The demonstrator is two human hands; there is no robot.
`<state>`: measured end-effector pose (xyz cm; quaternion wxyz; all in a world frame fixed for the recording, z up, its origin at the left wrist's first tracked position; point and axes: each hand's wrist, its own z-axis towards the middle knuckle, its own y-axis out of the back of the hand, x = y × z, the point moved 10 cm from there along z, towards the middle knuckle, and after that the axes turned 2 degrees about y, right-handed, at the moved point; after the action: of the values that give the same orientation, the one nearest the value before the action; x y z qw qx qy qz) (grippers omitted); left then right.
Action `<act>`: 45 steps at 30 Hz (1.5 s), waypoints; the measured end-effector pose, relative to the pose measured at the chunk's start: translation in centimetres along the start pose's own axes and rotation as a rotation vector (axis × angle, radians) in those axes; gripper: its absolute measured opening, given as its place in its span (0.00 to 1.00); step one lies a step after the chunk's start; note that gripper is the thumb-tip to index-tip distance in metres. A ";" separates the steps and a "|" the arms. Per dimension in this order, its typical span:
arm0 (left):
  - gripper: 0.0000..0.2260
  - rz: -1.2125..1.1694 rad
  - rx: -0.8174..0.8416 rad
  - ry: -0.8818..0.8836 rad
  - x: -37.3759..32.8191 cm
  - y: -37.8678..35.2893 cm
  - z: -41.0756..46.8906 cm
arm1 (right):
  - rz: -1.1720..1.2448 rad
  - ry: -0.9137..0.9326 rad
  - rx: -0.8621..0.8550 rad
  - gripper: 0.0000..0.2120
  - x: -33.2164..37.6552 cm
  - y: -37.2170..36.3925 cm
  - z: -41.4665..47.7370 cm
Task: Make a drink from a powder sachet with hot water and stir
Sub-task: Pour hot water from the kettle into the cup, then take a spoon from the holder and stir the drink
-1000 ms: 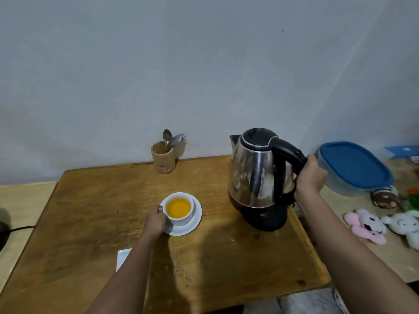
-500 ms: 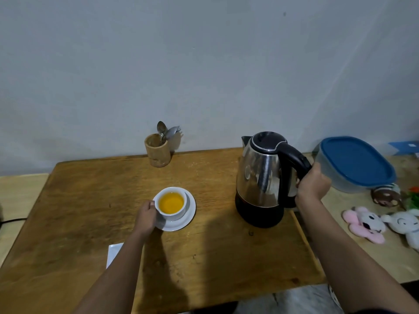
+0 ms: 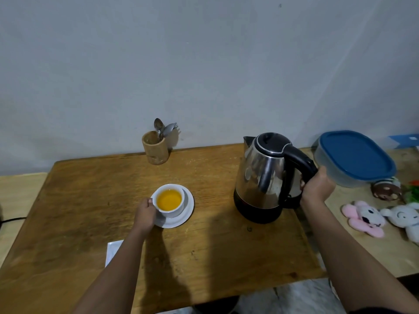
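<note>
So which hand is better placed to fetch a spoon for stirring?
Probably the right hand: the kettle stands upright, releasable, while the left hand steadies the cup.

You have one kettle in your right hand and one cup at your left hand, on one saucer. Beyond the cup stands one holder with two utensils. Right of the kettle grip: one lidded tub and three plush toys. One white paper lies under your left forearm.
</note>
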<state>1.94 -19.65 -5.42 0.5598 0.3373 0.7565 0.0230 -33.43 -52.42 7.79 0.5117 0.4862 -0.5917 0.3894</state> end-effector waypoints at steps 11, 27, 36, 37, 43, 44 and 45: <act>0.14 0.027 -0.010 0.045 0.4 0.0 0.2 | 0.075 0.050 0.037 0.17 -0.9 2.7 0.4; 0.14 0.025 -0.018 0.041 0.4 -0.1 0.0 | -0.086 0.032 0.137 0.14 -1.9 2.8 4.1; 0.14 0.034 -0.018 0.049 0.5 -0.1 0.1 | -0.111 0.133 0.128 0.19 -0.4 2.9 2.4; 0.14 0.036 -0.017 0.051 0.5 -0.1 0.1 | -0.128 0.144 0.130 0.18 -0.3 3.0 2.4; 0.15 0.046 0.014 0.055 0.5 -0.3 -0.1 | -0.245 0.297 0.146 0.14 1.2 3.2 1.7; 0.15 0.048 0.016 0.049 0.4 -0.3 -0.1 | -0.291 0.349 0.158 0.14 2.1 2.9 1.4; 0.14 0.048 0.017 0.049 0.3 -0.3 -0.2 | -0.336 0.390 0.169 0.13 3.0 2.5 1.2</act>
<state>1.64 -19.62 -5.74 0.5376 0.3595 0.7617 0.0382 -36.14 -53.50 10.61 0.6309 0.5343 -0.3586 0.4334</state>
